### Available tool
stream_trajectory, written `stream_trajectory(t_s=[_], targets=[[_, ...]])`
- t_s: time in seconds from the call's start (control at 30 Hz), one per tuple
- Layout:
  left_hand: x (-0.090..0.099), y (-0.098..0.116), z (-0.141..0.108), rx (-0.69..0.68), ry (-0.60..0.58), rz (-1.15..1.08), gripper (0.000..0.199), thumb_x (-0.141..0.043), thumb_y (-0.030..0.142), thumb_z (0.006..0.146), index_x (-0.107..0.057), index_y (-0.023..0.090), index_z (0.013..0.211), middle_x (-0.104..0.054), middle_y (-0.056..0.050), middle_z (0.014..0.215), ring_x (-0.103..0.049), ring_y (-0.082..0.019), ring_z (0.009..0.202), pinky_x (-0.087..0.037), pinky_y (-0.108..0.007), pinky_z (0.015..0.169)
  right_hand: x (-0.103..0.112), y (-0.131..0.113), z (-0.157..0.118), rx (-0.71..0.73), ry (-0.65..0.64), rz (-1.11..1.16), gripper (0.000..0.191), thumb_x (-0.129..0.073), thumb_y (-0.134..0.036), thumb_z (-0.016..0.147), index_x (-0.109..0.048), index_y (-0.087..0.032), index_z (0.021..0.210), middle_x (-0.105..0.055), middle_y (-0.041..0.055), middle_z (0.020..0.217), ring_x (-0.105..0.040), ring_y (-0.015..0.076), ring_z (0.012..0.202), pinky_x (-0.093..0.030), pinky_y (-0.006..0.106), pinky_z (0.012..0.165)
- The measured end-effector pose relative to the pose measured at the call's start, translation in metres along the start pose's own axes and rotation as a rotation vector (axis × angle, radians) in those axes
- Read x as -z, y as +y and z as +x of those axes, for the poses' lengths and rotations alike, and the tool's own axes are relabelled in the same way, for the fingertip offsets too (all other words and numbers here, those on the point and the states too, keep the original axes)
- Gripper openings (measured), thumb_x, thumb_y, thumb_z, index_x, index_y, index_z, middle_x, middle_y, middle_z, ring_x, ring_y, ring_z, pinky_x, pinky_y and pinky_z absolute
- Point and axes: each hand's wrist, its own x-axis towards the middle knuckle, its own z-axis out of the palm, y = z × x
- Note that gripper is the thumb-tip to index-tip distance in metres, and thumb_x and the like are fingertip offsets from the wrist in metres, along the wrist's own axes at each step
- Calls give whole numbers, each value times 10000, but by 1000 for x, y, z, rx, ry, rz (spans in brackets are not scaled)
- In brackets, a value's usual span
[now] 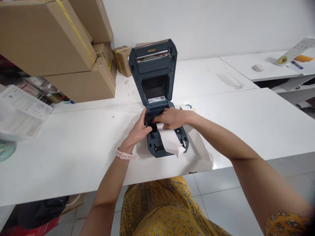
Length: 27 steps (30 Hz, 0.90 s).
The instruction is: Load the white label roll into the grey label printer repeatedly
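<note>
A dark blue-grey label printer [154, 134] stands on the white table with its lid [158, 73] raised. My left hand [139, 131] is closed around the printer's left side wall, thumb over the inner edge. Inside the paper compartment, my right hand [172, 118] has its fingers curled over the white label paper [169, 139]; most of the roll part is hidden beneath the hand. A strip of that paper runs out over the printer's front edge, its end curled. Just right of the printer lies a small white roll [187, 107] with a blue core.
A loose paper strip [200, 146] trails to the table's front edge. Cardboard boxes [83, 82] are stacked at the back left, near a plastic-wrapped package [22, 111]. On the far right table are a yellow tape roll [282, 60] and a round white object [258, 67].
</note>
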Motion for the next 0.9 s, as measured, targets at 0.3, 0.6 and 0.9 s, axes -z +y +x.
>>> stream_trajectory(t_s=[0.3, 0.6, 0.9], targets=[[-5, -7, -6, 45, 38, -60, 1029, -608, 169, 821, -63, 291, 1685, -563, -118, 1512, -581, -288, 1342, -466, -500, 1144, -15, 46, -114, 370, 724, 871, 417, -779, -490, 864, -691, -319, 1234, -755, 60, 1070, -716, 234, 962, -565, 443, 863], [-15, 3, -7, 22, 86, 40, 947, -631, 197, 849, -186, 313, 1676, -533, -110, 1574, -538, -316, 1418, -421, -538, 1197, -115, 94, -164, -261, 887, 1045, 426, -824, -577, 747, -659, -340, 1061, -763, 79, 1099, -742, 300, 989, -621, 474, 794], [-17, 5, -7, 32, 107, 49, 928, -606, 181, 833, -221, 313, 1667, -545, -94, 1566, -549, -295, 1410, -461, -506, 1170, -144, 111, -145, -275, 740, 1105, 570, -774, -478, 850, -605, -349, 1379, -591, 73, 1536, -529, 292, 1461, -451, 522, 1203]])
